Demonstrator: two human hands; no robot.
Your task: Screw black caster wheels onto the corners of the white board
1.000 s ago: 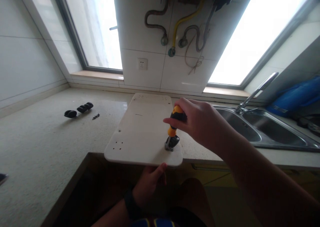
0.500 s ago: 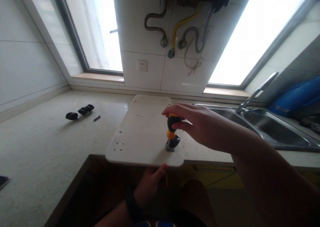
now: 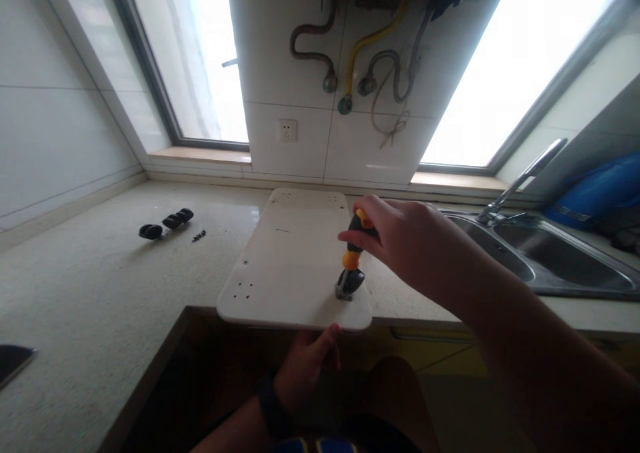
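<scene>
A white board (image 3: pixel 295 260) with rounded corners lies on the counter, its near edge overhanging the front. On its near right corner stands a black caster wheel (image 3: pixel 352 281) with a metal plate. My right hand (image 3: pixel 395 230) is closed round the yellow and black handle of a screwdriver (image 3: pixel 351 258), whose tip points down at the caster's plate; the handle leans to the right. Below the near edge, my left hand (image 3: pixel 310 360) grips the board, thumb at its rim and fingers hidden underneath. Small screw holes show at the board's other corners.
Several black casters (image 3: pixel 167 224) and a small pile of screws (image 3: pixel 199 236) lie on the counter (image 3: pixel 165 280) to the left. A dark flat object (image 3: pixel 15 363) is at the far left edge. A steel sink (image 3: pixel 530 280) with a tap (image 3: pixel 525 180) is on the right.
My right hand has shifted its grip on the screwdriver, and the handle now leans more to the right. My left hand stays at the board's edge. The view has shifted slightly.
</scene>
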